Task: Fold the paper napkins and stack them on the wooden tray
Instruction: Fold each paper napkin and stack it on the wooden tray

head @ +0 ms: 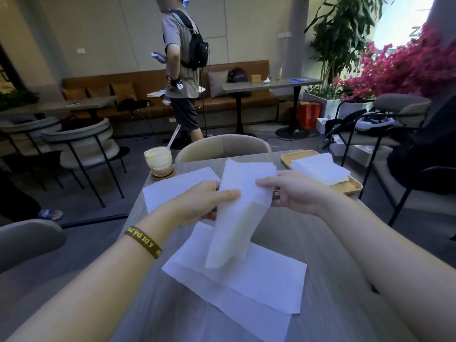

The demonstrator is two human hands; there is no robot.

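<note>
Pinching folded napkin (243, 206) by 2 edges, L hand (197, 203) & R hand (296, 193) fingers (228, 194), above table (308, 238).

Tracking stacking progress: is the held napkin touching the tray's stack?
Apart. The head view shows the napkin held by the left hand and right hand, table showing between it and the stack on the tray.

A white folded napkin (243, 213), a long slack strip, hangs tilted in the air, pinched at its upper sides between the left fingers (227, 195) and the right fingers (266, 181). Below the fingers, flat open napkins (237, 285) lie overlapped on the desk (333, 267). Another sheet (172, 191) lies just beyond the left fingers. Beyond the right fingers sits the wooden tray (350, 187), bearing a stack of folded napkins (320, 169).
</note>
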